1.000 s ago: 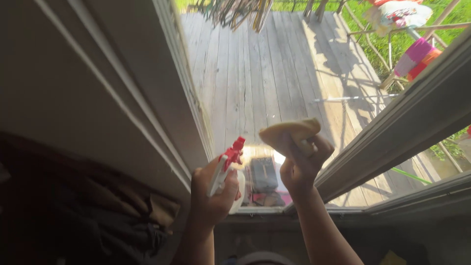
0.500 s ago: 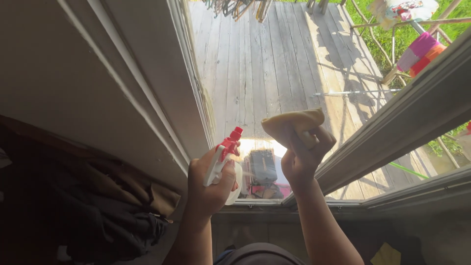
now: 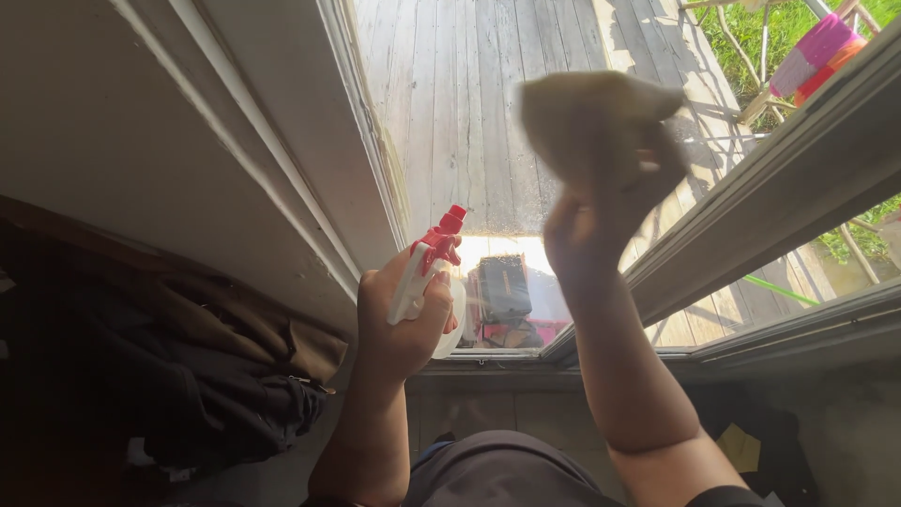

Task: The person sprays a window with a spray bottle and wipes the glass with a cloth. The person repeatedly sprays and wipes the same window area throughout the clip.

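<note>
Right hand (image 3: pixel 601 221) raised against the window pane (image 3: pixel 469 113), fingers bunched tight on a tan cloth (image 3: pixel 591 117); hand and cloth blurred. Left hand (image 3: pixel 404 319) lower and nearer, by the pane's bottom left corner, fingers wrapped round a white spray bottle (image 3: pixel 427 282), its red nozzle pointing at the glass. White frame (image 3: pixel 751 188) runs along the right of the pane. Judgement: best wiped with the cloth flat to the glass, in overlapping passes reaching into the corners; bottle kept upright, clear of the cloth's path.

Place: a home, indoors at a window
Ahead of hand: white window frame (image 3: pixel 282 178), wooden deck (image 3: pixel 469 103), lawn (image 3: pixel 798 23)
</note>
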